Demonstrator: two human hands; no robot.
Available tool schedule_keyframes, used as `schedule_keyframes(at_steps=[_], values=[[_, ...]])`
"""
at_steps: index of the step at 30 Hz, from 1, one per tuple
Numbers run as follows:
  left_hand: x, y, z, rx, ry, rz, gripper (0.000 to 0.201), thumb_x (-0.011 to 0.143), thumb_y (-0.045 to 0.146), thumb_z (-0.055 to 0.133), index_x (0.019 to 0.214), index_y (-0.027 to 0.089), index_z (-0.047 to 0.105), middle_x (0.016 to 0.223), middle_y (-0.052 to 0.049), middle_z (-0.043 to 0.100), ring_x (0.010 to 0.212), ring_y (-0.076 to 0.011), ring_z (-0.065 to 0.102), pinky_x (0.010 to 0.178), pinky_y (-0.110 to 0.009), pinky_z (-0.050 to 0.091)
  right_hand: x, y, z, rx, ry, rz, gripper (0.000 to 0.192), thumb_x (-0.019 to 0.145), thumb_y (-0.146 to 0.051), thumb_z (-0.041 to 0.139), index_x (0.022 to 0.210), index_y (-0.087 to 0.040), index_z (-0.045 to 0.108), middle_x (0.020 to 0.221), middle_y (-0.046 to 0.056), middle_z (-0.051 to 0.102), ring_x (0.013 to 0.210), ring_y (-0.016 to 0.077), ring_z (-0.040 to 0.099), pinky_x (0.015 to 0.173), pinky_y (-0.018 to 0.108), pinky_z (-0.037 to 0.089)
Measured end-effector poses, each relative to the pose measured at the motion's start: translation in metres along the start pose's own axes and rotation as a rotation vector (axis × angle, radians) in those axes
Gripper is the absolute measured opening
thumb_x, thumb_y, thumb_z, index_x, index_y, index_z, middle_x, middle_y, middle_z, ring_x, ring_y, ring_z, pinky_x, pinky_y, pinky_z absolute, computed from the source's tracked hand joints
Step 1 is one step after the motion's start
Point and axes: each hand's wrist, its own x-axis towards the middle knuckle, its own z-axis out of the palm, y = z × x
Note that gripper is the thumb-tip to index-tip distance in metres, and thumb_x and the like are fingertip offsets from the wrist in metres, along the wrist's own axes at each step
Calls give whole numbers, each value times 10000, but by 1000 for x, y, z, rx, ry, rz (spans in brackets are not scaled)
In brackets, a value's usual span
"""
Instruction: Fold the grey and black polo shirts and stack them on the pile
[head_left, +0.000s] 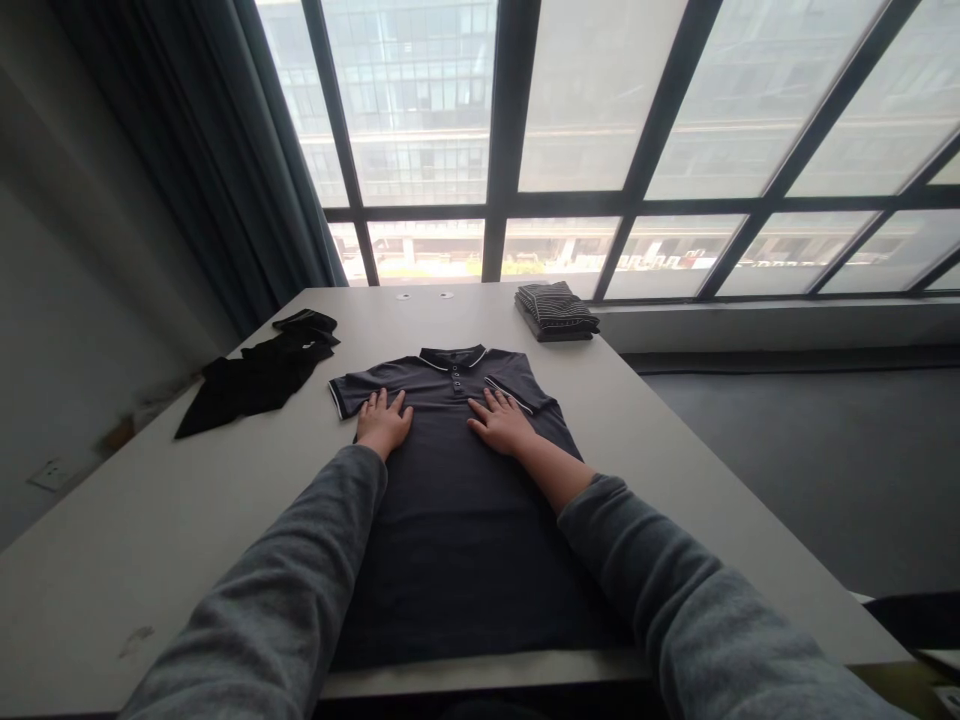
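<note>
Both hands flat, palms down on dark polo shirt (pixel 450 500): left hand (pixel 382 422), right hand (pixel 501 422). Fingers spread, gripping nothing. Black garment (pixel 255 380) far left.

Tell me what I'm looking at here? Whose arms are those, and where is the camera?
The camera sits on a person's head and looks down, so the two arms in grey sleeves are that person's own. The left hand and right hand lie flat, fingers spread, on the chest of a dark polo shirt spread out on a pale table. Neither hand holds anything. To the left lies a crumpled black garment. At the far edge, near the big window, sits a folded striped garment.
</note>
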Motion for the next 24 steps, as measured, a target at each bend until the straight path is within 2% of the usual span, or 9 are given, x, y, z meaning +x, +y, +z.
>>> schedule_keyframes(at_steps=[6, 10, 15, 17, 19, 22, 24], values=[[0, -1, 2, 8, -3, -3, 706, 1058, 601, 309, 1691, 294, 366, 1777, -105, 264, 1635, -354, 240, 1309, -493, 183, 5, -3, -1, 6, -74, 41, 768, 1060, -731, 268, 1731, -366, 192, 1816, 51, 16, 1670, 331, 7, 1319, 519, 26], [1, 1, 2, 9, -4, -1, 702, 1058, 595, 317, 1688, 291, 371, 1772, -118, 274, 1631, -363, 248, 1298, -515, 207, 4, -2, -1, 8, -56, 32, 772, 1059, -733, 262, 1731, -361, 195, 1815, 51, 9, 1670, 329, 9, 1319, 519, 29], [6, -3, -8, -15, -9, 42, 696, 1028, 628, 411, 1647, 312, 451, 1726, -133, 381, 1585, -363, 354, 1254, -511, 311, 1, -2, -1, 1, -18, 17, 756, 1068, -716, 277, 1727, -346, 235, 1812, 72, 37, 1669, 332, 38, 1321, 513, 60], [6, -17, -14, -31, 26, 59, 668, 1037, 611, 410, 1641, 330, 453, 1721, -123, 391, 1558, -345, 398, 1232, -501, 350, -3, -2, -1, -3, -8, 6, 744, 1077, -701, 273, 1726, -338, 240, 1810, 81, 41, 1669, 326, 39, 1321, 511, 70], [4, -41, -19, -55, 129, 18, 625, 1061, 558, 372, 1636, 326, 458, 1715, -118, 398, 1537, -332, 419, 1220, -506, 365, -6, -1, -1, -5, 16, -8, 740, 1087, -683, 266, 1731, -320, 229, 1809, 92, 47, 1671, 314, 33, 1321, 510, 84], [3, -83, -18, -105, 283, -161, 568, 1076, 500, 346, 1575, 315, 545, 1639, -148, 490, 1473, -352, 478, 1188, -552, 388, -5, -3, -1, -24, 100, -26, 721, 1105, -634, 255, 1730, -276, 253, 1807, 96, 87, 1673, 300, 35, 1324, 510, 92], [4, -103, -14, -139, 296, -252, 547, 1081, 497, 332, 1546, 348, 579, 1581, -156, 547, 1425, -367, 518, 1159, -583, 404, 5, -10, -3, -41, 161, -49, 697, 1114, -594, 252, 1711, -242, 321, 1800, 90, 150, 1670, 303, 72, 1327, 505, 101]])
